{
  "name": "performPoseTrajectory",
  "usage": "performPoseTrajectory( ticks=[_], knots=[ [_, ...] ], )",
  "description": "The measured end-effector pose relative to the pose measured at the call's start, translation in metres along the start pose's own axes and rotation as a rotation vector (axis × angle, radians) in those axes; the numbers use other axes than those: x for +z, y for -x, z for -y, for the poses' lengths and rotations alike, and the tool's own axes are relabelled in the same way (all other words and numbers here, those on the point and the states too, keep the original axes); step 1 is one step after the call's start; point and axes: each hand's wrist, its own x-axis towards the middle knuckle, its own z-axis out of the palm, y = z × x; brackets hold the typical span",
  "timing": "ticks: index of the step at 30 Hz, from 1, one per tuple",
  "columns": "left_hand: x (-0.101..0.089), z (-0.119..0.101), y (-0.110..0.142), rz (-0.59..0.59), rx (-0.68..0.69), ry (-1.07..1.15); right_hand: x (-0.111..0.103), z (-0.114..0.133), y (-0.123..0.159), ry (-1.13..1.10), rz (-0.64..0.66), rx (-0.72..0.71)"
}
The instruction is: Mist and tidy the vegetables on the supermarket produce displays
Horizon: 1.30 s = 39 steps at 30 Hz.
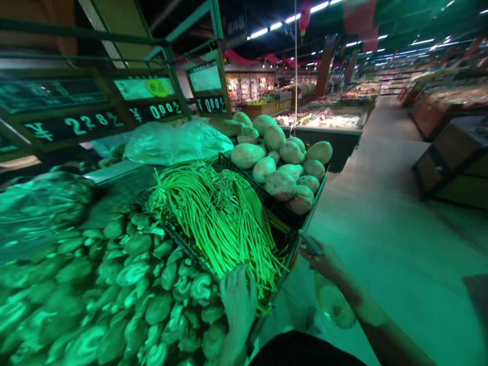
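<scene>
My left hand (238, 305) lies on the near end of a bundle of long green beans (221, 218), fingers spread flat, beside a heap of mushrooms (125, 284). My right hand (324, 262) hovers just off the stall's edge, fingers closed on a thin flat thing, perhaps a phone (309, 242). A clear plastic bag (333, 302) hangs under that wrist. The beans sit in a dark crate (267, 201).
Pale lotus roots (284, 157) are piled in a crate behind the beans. A crumpled plastic sheet (175, 142) lies further back. Price boards (72, 124) stand along the stall's rear. A wide aisle floor (381, 229) runs right, with wooden display stands (453, 157) beyond.
</scene>
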Motion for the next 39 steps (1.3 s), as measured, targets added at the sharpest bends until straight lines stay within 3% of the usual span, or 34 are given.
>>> performPoseTrajectory(
  ticks=[3, 8, 10, 14, 21, 23, 25, 28, 31, 34, 39],
  knots=[
    [0.001, -0.006, -0.003, -0.021, -0.027, -0.051, 0.007, 0.016, -0.004, -0.003, 0.176, -0.135],
    [0.003, -0.009, -0.004, -0.013, -0.065, -0.094, 0.038, 0.084, 0.015, -0.033, 0.568, -0.345],
    [0.005, -0.007, -0.002, -0.01, -0.056, -0.111, 0.05, 0.103, 0.02, -0.074, 0.653, -0.397],
    [0.005, -0.006, 0.0, -0.032, -0.033, -0.069, 0.058, 0.101, 0.008, 0.061, 0.548, -0.356],
    [0.001, -0.016, -0.007, -0.031, -0.029, -0.124, 0.023, 0.052, -0.042, 0.272, 0.137, -0.14],
    [0.001, -0.017, -0.007, -0.017, -0.043, -0.12, 0.021, 0.059, -0.042, 0.302, 0.152, -0.173],
    [0.003, -0.016, -0.006, 0.002, -0.06, -0.108, 0.03, 0.079, -0.034, 0.297, 0.257, -0.259],
    [0.008, -0.013, -0.002, 0.011, -0.071, -0.082, 0.057, 0.117, -0.016, 0.238, 0.443, -0.393],
    [0.014, -0.009, 0.003, 0.005, -0.069, -0.033, 0.083, 0.148, -0.005, 0.303, 0.532, -0.458],
    [0.014, -0.01, 0.004, 0.027, -0.116, -0.03, 0.091, 0.156, -0.012, 0.384, 0.495, -0.435],
    [0.012, -0.014, -0.001, 0.023, -0.166, 0.01, 0.061, 0.134, -0.058, 0.46, 0.269, -0.319]
  ],
)
